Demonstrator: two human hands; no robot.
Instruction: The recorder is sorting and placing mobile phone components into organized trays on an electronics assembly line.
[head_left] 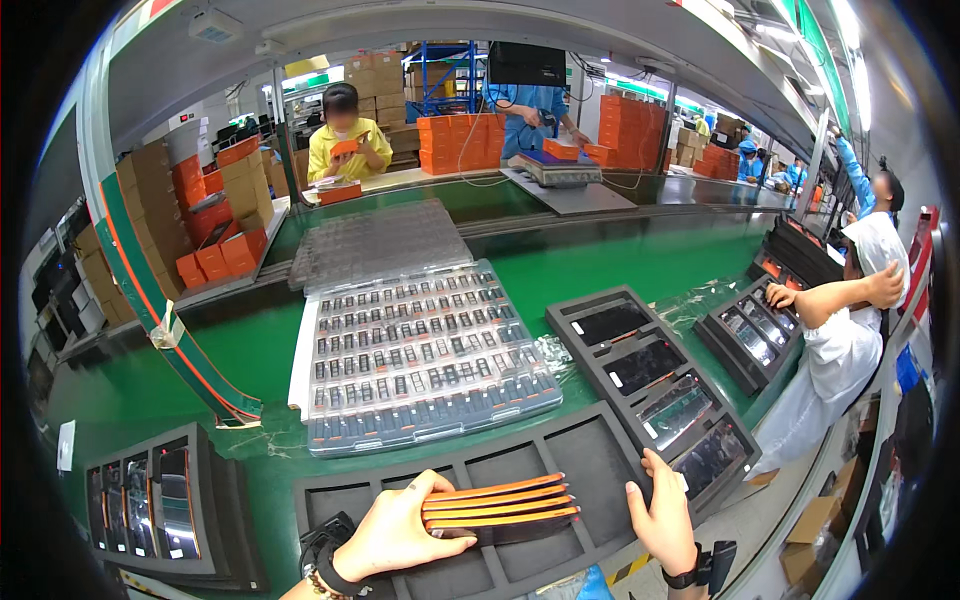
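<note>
My left hand (398, 527) is closed around the left end of a stack of several flat phones (505, 508) with orange edges and dark faces. The stack is held over a dark grey foam tray (590, 438) whose visible compartments hold nothing. My right hand (662, 515) has its fingers apart and holds nothing; it is at the right end of that tray, close to a second foam tray (590, 375). In that second tray, dark-screened phones (641, 367) lie in a row of slots. Whether my right fingers touch either tray, I cannot tell.
Clear plastic trays (420, 355) of small dark parts lie beyond, on the green bench (560, 260). Stacked foam trays (230, 520) with phones stand at left. A co-worker's hand (780, 295) reaches over foam trays at right. Orange boxes (460, 143) and two workers are across the bench.
</note>
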